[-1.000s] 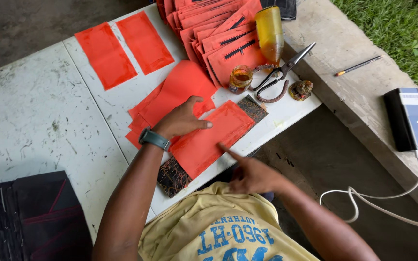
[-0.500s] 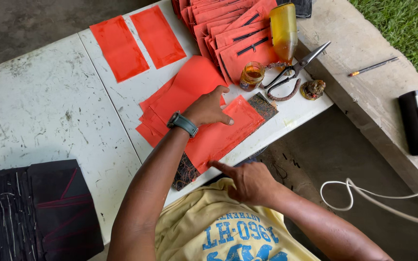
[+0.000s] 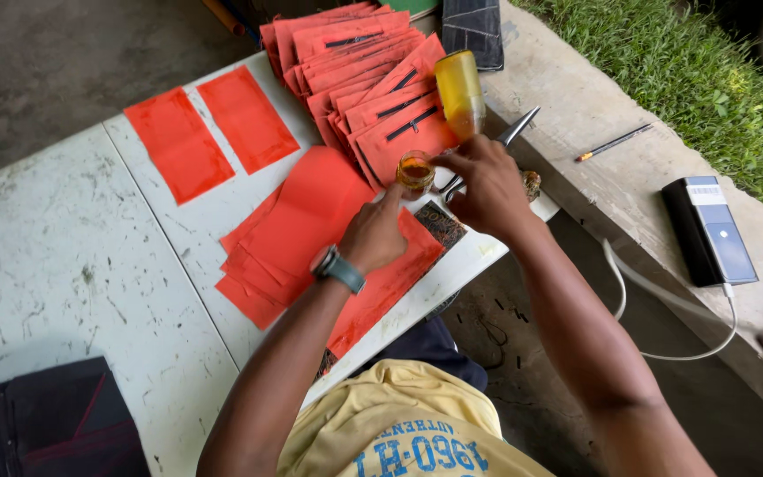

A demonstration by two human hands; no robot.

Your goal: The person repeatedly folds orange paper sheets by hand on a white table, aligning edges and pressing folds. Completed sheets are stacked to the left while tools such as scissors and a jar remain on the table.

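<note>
Pinching the small glass jar (image 3: 415, 170) at its rim, my right hand (image 3: 487, 187) reaches in from four o'clock, thumb and fingers closed on the jar's right side. It is a squat, round, clear jar holding an amber liquid, glossy where the light catches it, standing upright on the white table (image 3: 55, 265) at the near corner of the fanned red pouches (image 3: 373, 88). My left hand (image 3: 374, 234) lies loosely curled, palm down, on the stack of red sheets (image 3: 311, 221) at seven o'clock from the jar, its forefinger stretched up until the tip just meets the jar's base; it grasps nothing. A grey-blue wristwatch (image 3: 339, 268) bands that wrist. The sheets are flat, matte, bright orange-red rectangles, slightly splayed; under the nearest one a dark patterned panel (image 3: 441, 223) shows a corner. At twelve o'clock from the jar a yellow plastic bottle (image 3: 459, 90) stands, rounded and translucent. Steel scissors (image 3: 509, 141) poke out from beneath my right hand, blades pointing towards two o'clock. Two more red rectangles (image 3: 214, 132) lie apart at ten o'clock on the scuffed, speckled tabletop. Far off at three o'clock, on the rough concrete ledge (image 3: 593, 106), rest a pencil (image 3: 613, 142) and a black power bank (image 3: 708, 230) with a white cable (image 3: 664, 327).
</note>
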